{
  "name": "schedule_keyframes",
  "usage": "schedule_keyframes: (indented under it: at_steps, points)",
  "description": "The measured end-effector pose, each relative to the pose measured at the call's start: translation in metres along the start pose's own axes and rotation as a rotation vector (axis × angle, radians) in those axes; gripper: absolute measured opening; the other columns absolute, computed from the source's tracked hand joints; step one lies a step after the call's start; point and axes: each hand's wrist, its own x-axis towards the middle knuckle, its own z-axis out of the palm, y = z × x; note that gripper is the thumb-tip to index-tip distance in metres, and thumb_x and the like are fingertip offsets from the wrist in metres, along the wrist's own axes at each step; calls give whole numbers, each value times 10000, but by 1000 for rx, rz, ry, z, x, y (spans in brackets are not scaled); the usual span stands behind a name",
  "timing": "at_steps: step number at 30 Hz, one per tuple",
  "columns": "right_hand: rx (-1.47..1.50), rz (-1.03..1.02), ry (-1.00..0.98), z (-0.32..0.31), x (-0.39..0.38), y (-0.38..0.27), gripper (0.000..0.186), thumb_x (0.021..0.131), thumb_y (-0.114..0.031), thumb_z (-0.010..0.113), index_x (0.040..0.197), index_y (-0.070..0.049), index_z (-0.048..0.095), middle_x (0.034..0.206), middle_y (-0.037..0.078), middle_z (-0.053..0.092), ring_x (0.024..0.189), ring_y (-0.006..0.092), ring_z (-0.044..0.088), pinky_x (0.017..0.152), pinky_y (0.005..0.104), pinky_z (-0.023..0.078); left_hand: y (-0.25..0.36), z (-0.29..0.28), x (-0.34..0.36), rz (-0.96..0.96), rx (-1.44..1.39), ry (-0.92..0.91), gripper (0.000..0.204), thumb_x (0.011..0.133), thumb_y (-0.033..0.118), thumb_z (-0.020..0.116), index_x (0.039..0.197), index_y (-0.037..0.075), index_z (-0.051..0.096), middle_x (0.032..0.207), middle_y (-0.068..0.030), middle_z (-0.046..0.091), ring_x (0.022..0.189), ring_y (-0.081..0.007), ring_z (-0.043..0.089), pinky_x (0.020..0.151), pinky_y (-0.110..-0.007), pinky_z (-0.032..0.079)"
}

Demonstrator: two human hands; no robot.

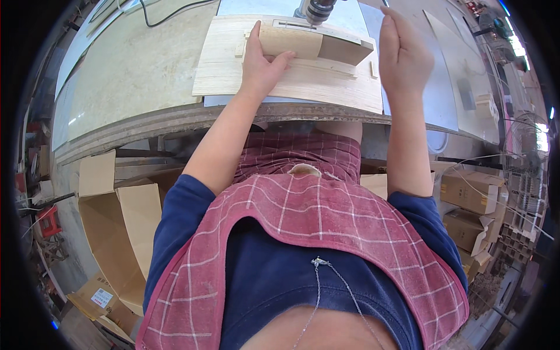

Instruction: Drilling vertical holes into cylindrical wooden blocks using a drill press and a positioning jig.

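My left hand (262, 67) grips the left end of a long pale wooden piece (291, 41), thumb on its front face; its right part is darker grey. The piece lies on a pale wooden board (329, 90), with narrow strips beside it and a slotted top edge. Above it hangs a metal drill chuck (319, 11), its tip near the slot. My right hand (406, 52) is raised at the right, fingers closed; what it holds is mostly hidden, with a thin rod showing at its top.
The worn bench (128, 70) extends left, with a black cable (151, 23) at the back. A pale sheet (461, 87) lies at the right. Open cardboard boxes (105, 221) stand below left, more cartons (469, 192) below right. A red stool (49, 221) is at the far left.
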Motion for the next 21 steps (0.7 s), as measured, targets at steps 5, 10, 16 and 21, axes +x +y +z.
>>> schedule_keyframes:
  at_steps: [5,10,16,21]
  points:
    - [-342,-96,33,11,-23,26,169,874,-115,525,923,-13,650,752,99,619,664,184,573,643,276,456,-3,1,1,34,-3,14,863,726,64,701,1388,10,151,1140,-188,493,745,-175,620,618,-266,533]
    - [-404,-149,49,19,-39,47,131,867,-70,527,931,-29,633,721,73,572,615,174,511,579,275,424,1,2,1,22,8,5,866,725,61,701,1390,12,149,1146,-187,486,743,-177,619,616,-264,537]
    - [-360,-98,-5,17,-42,44,192,834,-209,617,943,-56,575,773,85,561,694,249,550,609,352,449,7,3,0,-34,21,-2,866,726,44,698,1391,14,145,1152,-180,482,778,-181,619,624,-265,544]
    - [-391,-195,-18,4,-21,28,32,825,-102,580,805,-94,604,628,50,524,563,228,527,497,327,422,6,0,0,-25,-14,-16,858,728,33,691,1389,11,145,1243,-199,393,858,-208,610,655,-277,560]
